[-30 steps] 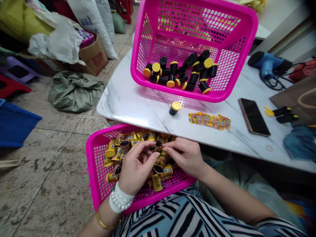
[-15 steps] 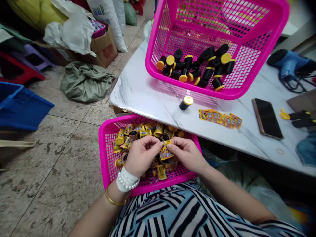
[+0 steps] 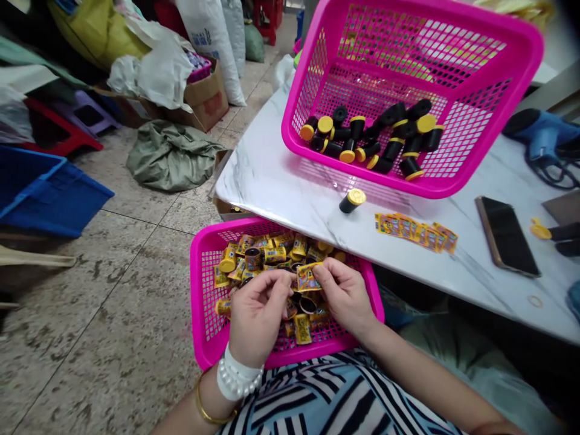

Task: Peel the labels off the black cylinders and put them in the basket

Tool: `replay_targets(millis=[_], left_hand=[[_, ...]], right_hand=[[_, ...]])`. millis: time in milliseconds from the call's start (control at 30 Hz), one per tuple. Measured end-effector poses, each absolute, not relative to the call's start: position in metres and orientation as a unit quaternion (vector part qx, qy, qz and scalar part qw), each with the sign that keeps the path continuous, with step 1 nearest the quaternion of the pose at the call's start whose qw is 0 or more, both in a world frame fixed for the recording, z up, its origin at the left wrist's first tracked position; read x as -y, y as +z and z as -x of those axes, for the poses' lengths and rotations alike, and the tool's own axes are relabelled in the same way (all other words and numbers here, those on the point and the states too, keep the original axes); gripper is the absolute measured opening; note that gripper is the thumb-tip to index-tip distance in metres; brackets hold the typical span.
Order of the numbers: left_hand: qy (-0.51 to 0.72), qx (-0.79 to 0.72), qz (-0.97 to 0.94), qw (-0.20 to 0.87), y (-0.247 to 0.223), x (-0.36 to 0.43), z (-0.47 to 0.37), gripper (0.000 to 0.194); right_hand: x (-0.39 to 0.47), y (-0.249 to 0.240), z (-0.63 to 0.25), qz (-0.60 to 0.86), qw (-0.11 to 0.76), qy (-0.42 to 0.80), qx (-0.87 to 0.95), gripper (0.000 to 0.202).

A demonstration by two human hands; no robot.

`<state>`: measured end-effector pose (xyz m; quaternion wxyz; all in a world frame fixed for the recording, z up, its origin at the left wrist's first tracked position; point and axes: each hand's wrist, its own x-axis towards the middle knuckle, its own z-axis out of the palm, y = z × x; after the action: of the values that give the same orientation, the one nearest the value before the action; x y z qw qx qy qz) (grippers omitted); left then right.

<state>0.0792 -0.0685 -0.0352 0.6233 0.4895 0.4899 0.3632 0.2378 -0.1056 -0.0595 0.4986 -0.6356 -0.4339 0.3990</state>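
Note:
My right hand (image 3: 347, 296) pinches a small yellow printed label sleeve (image 3: 309, 278) between thumb and fingers, above the lower pink basket (image 3: 197, 314). Beside the sleeve's left edge, my left hand (image 3: 258, 317) has thumb and forefinger pressed together; whether they grip the edge is unclear. Under both hands the basket holds many small black canisters in yellow printed sleeves (image 3: 302, 329), partly hidden by my fingers. On the marble-patterned table (image 3: 281, 181), one bare black canister with a yellow cap (image 3: 352, 200) stands near a fanned row of flat labels (image 3: 415, 232).
A second pink basket (image 3: 376, 181), tilted on the table, holds several black canisters with yellow caps. To the right lie a phone (image 3: 507, 235) and a blue heat gun (image 3: 544, 139). A blue crate (image 3: 54, 193) and a crumpled green sack (image 3: 172, 157) are on the floor at left.
My hands have drawn slightly apart. The label sleeve now sits at my right fingertips, turned flatter, with the left fingers at its edge. The whole view has shifted a little.

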Motion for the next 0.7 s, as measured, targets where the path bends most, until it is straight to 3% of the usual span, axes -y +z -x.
replay_targets(millis=[467,700], left_hand=[[0.438,-0.513,-0.521,0.523,-0.0347,0.0668,-0.0755,0.012],[0.417,-0.479,-0.581,0.509,-0.0374,0.0655,-0.0792,0.006]], right_hand=[[0.1054,-0.0600,-0.2350,0.645,0.502,0.338,0.467,0.039],[0.1085,-0.0599,-0.2297,0.624,0.498,0.304,0.520,0.037]])
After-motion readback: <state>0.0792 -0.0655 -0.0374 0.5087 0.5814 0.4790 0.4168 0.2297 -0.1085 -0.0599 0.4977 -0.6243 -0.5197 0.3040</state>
